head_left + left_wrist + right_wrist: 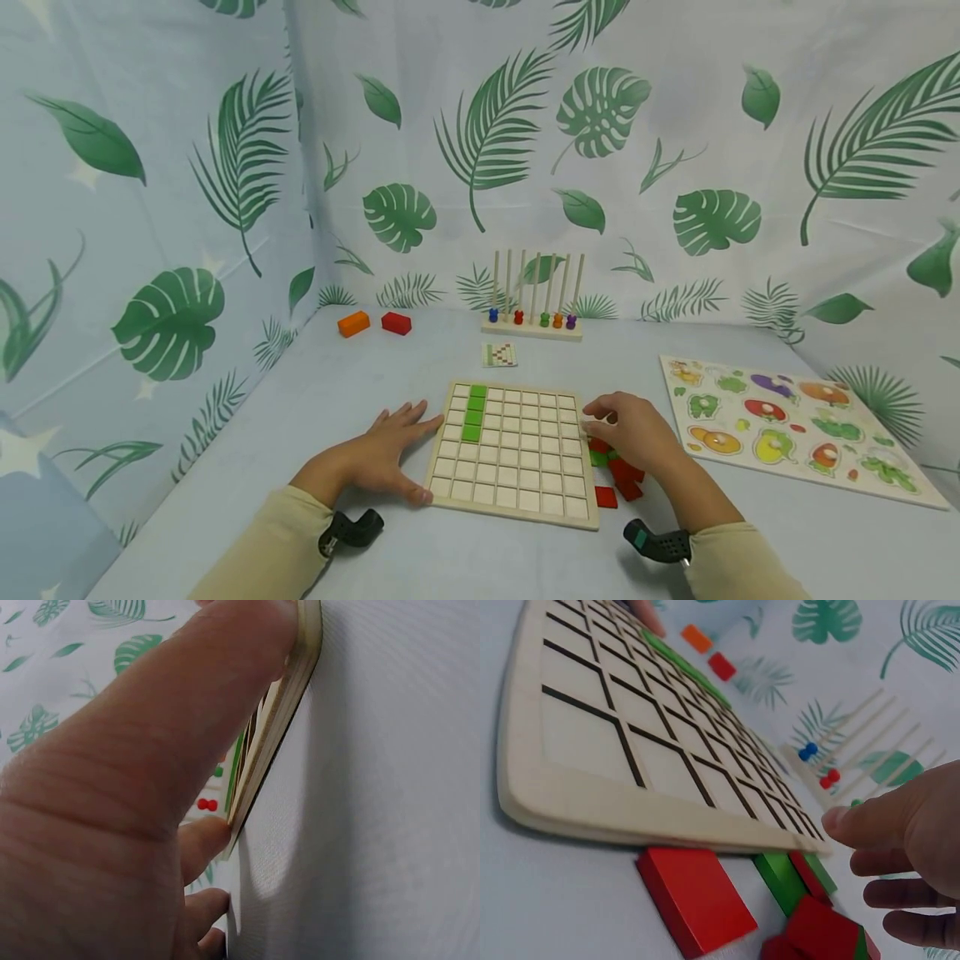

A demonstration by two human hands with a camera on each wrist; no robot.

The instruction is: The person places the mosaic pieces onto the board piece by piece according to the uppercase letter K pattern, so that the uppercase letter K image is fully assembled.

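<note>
A wooden grid board [517, 510] lies on the table, with several green square tiles [473, 418] in a column near its left side. My left hand [386, 454] has its fingers spread, with the thumb and a fingertip at the board's left edge. In the left wrist view the thumb [187, 712] lies along the board's side [259, 761]. My right hand [633, 429] hovers by the board's right edge, fingers loosely bent and nothing visible between them. Below it is a loose pile of red tiles [626, 477] and green ones [781, 881], partly hidden by the hand.
A small pattern card [499, 355] lies behind the board, before a peg rack [531, 331] with coloured beads. An orange block [353, 323] and a red block [396, 323] stand at back left. A vegetable puzzle board [806, 417] lies on the right.
</note>
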